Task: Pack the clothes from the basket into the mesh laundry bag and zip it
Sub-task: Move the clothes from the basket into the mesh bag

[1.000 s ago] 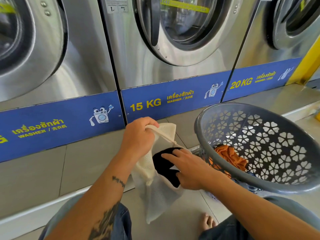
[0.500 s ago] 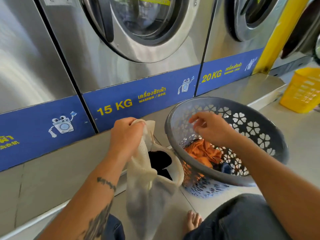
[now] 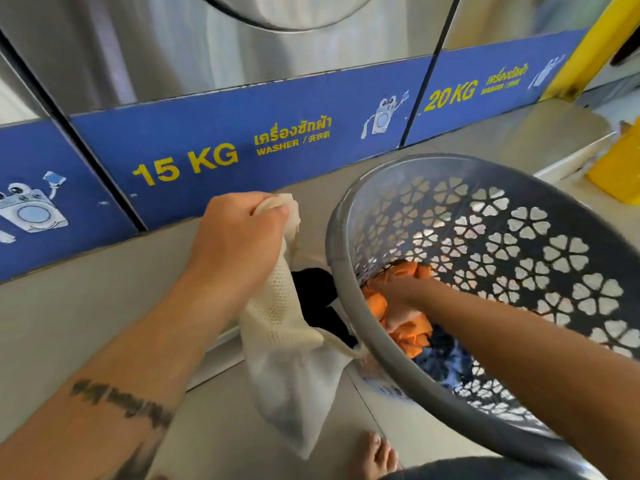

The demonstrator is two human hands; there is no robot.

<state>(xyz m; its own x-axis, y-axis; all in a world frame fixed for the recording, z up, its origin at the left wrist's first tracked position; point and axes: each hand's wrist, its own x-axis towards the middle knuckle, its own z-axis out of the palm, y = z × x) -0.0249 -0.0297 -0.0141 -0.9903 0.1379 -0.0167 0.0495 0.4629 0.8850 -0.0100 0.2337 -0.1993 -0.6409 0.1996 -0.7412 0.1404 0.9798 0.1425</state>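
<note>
On the floor by the washing machines [image 3: 242, 64], a grey basket [image 3: 519, 441] is seen from the head camera. It is tipped on its side, and its round mouth is turned toward the person and the bag. Flower-shaped holes are cut all over its wall. Inside it, an orange cloth [image 3: 410, 336] is lying on top, and a dark blue cloth [image 3: 441, 358] is seen under it.

Just left of the basket, a cream mesh laundry bag [image 3: 280, 341] is held up off the floor. The bag hangs long-ways, top to bottom, with its upper corner up by the blue strip and its lower corner down near a bare foot [image 3: 377, 455]. Its mouth is pulled open on the right side, facing the basket rim and touching it. A black cloth [image 3: 315, 299] is seen inside the bag, close to the mouth.

The top corner of the bag is gripped in the left hand [image 3: 239, 237], with the fingers closed tight on the mesh. The right hand [image 3: 398, 299] is put deep inside the basket, and the orange cloth is grabbed by its fingers. A yellow bin [image 3: 620, 168] is seen far off at the right edge.
</note>
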